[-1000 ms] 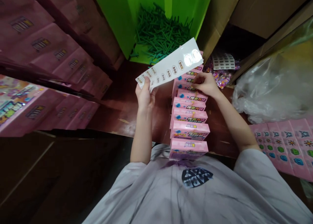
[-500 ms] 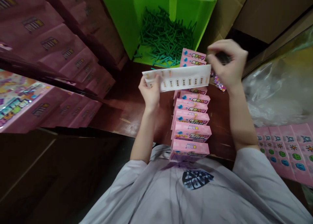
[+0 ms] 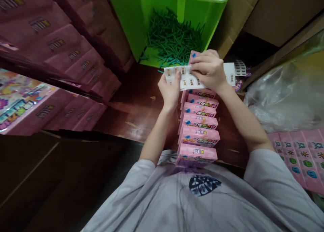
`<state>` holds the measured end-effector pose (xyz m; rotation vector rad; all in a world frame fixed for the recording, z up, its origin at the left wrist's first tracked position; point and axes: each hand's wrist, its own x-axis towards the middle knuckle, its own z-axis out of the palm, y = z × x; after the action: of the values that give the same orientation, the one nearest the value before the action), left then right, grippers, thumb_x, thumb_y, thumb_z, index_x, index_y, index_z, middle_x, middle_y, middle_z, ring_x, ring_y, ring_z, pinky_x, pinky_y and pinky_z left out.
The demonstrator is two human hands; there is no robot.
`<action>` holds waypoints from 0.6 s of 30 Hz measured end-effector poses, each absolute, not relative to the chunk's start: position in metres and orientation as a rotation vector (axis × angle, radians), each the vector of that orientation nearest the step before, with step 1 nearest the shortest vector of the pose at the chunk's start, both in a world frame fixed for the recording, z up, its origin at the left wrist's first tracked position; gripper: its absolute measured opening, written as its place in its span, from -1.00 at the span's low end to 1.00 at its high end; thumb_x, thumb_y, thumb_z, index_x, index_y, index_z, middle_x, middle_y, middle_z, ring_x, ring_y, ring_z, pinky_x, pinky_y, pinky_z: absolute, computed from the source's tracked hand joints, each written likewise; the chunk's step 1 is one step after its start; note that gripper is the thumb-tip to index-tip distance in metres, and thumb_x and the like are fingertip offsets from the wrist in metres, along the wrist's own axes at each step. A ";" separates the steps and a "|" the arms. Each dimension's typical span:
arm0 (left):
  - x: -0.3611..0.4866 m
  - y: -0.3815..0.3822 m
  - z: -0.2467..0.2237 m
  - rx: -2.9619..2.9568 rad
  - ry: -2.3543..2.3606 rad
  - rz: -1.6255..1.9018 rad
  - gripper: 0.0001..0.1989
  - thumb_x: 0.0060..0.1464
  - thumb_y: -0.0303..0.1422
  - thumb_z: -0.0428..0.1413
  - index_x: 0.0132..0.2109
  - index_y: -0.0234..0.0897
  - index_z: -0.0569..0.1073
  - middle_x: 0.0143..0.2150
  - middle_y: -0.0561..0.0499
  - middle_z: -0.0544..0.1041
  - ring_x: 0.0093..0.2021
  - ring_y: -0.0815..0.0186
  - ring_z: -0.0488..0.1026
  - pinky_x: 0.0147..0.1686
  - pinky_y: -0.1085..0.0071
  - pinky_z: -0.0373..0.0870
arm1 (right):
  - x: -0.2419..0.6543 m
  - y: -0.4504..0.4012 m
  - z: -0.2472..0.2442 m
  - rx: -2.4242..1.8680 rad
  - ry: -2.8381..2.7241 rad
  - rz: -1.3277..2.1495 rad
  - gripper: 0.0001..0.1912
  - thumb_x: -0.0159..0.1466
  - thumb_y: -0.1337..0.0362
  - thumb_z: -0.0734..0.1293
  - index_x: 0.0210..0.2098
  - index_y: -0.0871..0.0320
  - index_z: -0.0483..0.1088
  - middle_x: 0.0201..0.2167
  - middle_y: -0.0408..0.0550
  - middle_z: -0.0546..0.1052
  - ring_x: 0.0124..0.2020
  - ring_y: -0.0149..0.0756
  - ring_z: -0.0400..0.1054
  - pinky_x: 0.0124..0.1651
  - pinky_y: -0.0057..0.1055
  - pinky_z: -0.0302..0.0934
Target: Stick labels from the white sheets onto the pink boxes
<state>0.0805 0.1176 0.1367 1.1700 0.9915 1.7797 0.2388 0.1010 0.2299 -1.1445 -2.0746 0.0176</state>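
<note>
A white sheet of stickers (image 3: 186, 84), printed with small oval labels, is stretched out above a row of pink boxes (image 3: 199, 135). My left hand (image 3: 170, 93) pinches its left end, thumb on the printed face. Over the middle of the sheet, my right hand (image 3: 211, 70) is closed, its bent fingers pressed against the labels. The right thumb and whatever lies under those fingertips are hidden. The pink boxes stand one behind another, running from my shirt towards the back, and the sheet and right hand cover part of the far ones.
A bright green bin (image 3: 128, 26) at the back holds many green sticks (image 3: 174, 39). Stacked pink cartons (image 3: 63, 56) rise on the left. Clear plastic wrap (image 3: 283, 97) and more pink boxes (image 3: 298, 137) lie right. Another label sheet (image 3: 240, 68) sits behind my right hand.
My right hand has come in from the right and now rests on the sticker sheet. My left hand and the sheet have shifted right, and the sheet's labels face me more fully.
</note>
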 end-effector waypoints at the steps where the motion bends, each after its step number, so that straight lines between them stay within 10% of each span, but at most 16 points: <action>1: 0.079 0.122 0.134 1.167 1.020 1.805 -0.51 -0.01 0.07 0.25 -0.19 -0.28 0.50 -0.19 -0.12 0.62 -0.14 0.16 0.58 -0.12 0.23 0.54 | 0.241 0.099 0.232 -1.170 -2.033 -0.016 -0.85 0.28 0.15 0.35 -0.37 0.00 0.54 -0.26 -0.15 0.61 -0.05 -0.08 0.46 0.25 0.06 0.20; 11: 0.030 0.152 0.110 0.972 1.238 2.059 -0.44 -0.08 0.12 0.27 -0.20 -0.28 0.42 -0.24 -0.02 0.61 -0.21 0.25 0.53 -0.10 0.15 0.47 | 0.298 0.109 0.210 -1.525 -2.108 0.256 -0.71 0.11 0.01 0.45 -0.48 0.12 0.53 -0.49 -0.12 0.57 -0.35 -0.16 0.50 -0.02 -0.05 0.32; 18: 0.035 0.147 0.110 1.009 1.245 1.975 -0.45 -0.02 0.10 0.25 -0.16 -0.29 0.39 -0.20 -0.05 0.59 -0.16 0.23 0.53 -0.07 0.15 0.45 | 0.291 0.108 0.187 -1.787 -2.220 -0.079 -0.70 0.18 0.06 0.42 -0.18 0.09 0.57 -0.31 -0.03 0.63 -0.17 0.06 0.49 0.17 0.22 0.09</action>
<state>0.0354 0.1473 0.1101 1.0091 1.2447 1.9747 0.2908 0.1083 0.1874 -1.7870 -2.2198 -0.0795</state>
